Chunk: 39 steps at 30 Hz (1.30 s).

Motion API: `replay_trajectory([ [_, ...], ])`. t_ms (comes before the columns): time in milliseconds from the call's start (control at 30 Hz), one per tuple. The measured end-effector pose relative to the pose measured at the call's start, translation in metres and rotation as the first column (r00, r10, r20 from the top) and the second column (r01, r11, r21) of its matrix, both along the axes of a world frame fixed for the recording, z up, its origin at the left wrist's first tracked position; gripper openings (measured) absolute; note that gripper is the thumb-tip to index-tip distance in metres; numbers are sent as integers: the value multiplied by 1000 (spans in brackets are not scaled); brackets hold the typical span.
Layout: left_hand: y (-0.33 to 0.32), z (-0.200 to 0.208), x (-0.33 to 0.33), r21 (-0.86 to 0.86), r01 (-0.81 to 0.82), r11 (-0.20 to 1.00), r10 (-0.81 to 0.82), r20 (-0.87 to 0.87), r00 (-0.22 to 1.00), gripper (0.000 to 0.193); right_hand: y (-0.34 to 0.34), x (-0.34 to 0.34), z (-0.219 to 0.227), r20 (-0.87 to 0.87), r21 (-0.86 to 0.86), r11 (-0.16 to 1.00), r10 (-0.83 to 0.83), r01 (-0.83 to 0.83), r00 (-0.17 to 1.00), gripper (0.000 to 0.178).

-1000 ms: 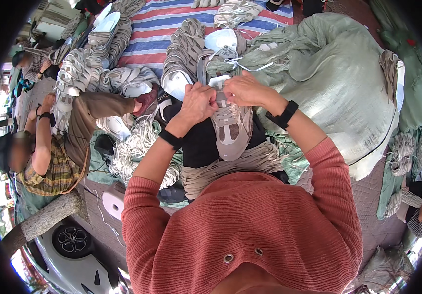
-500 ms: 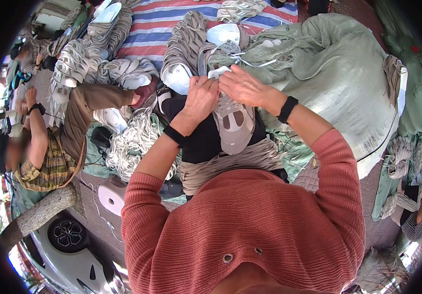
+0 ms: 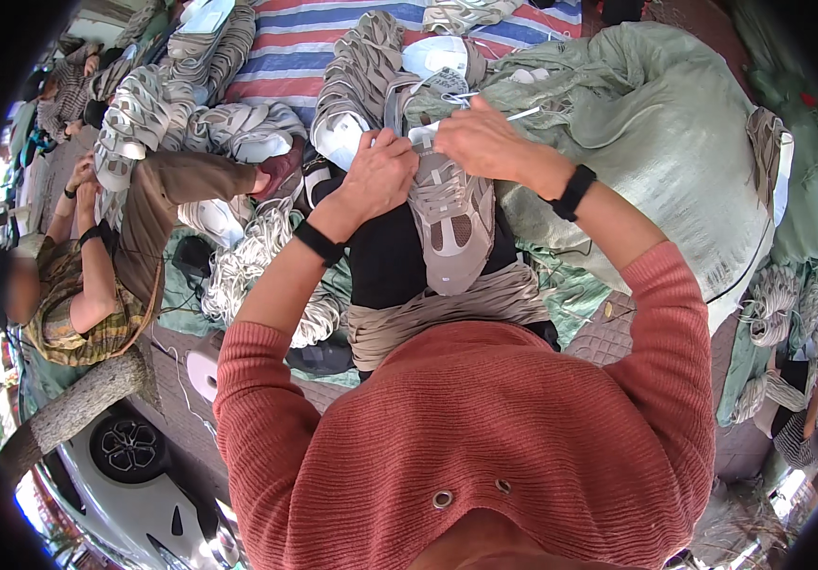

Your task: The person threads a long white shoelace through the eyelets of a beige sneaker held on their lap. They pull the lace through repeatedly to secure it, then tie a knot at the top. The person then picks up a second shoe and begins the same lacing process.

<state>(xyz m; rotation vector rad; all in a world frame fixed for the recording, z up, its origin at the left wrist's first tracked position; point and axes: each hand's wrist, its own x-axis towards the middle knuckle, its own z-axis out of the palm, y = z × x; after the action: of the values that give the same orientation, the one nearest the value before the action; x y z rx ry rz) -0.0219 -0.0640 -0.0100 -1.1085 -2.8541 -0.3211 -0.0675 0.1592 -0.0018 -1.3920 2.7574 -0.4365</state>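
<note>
A beige and grey shoe upper [image 3: 453, 249] with a mesh toe lies over my black-clad lap, toe toward me. White lacing crosses its lower front. My left hand [image 3: 380, 173] is closed at the left edge of its opening; what its curled fingers grip is hidden. At the opposite edge my right hand [image 3: 487, 142] is closed, thumb and forefinger pinched, on a white shoelace [image 3: 525, 113] that shows beyond the knuckles. The pale tongue [image 3: 422, 136] shows between both hands. Just beyond stands a row of stacked shoe uppers [image 3: 361, 71].
A tangle of white laces [image 3: 262, 271] lies left of my lap. A large pale green sack [image 3: 656, 123] bulges at the right. More stacked uppers [image 3: 148, 119] stand by a seated co-worker [image 3: 86, 304]. A striped sheet [image 3: 285, 62] spreads behind; a parked car [image 3: 133, 484] is at lower left.
My hands have moved apart, left hand leftward, right hand rightward and slightly up. More of the upper's lacing shows. The co-worker's hands have come toward the stacked uppers.
</note>
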Motion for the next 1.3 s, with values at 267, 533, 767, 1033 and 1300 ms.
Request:
replay_trajectory([
  [267,0,-12,-16,-3,-119,993,106,466,878,10,5,-10,-3,505,113,993,-70,14,861,18],
  [533,-1,-16,-18,33,-276,961,190,646,739,17,6,19,-22,56,-232,973,0,13,998,12],
  [767,26,-7,11,-129,-255,958,278,211,937,21,27,16,-19,-460,-60,854,435,-516,774,10],
  [1033,-5,-26,-5,310,-367,877,104,625,774,6,28,15,-24,-439,-126,919,286,-374,852,12],
  [1300,35,-2,8,193,-243,951,178,303,936,18,38,29,-8,-296,-269,958,17,-101,955,9],
])
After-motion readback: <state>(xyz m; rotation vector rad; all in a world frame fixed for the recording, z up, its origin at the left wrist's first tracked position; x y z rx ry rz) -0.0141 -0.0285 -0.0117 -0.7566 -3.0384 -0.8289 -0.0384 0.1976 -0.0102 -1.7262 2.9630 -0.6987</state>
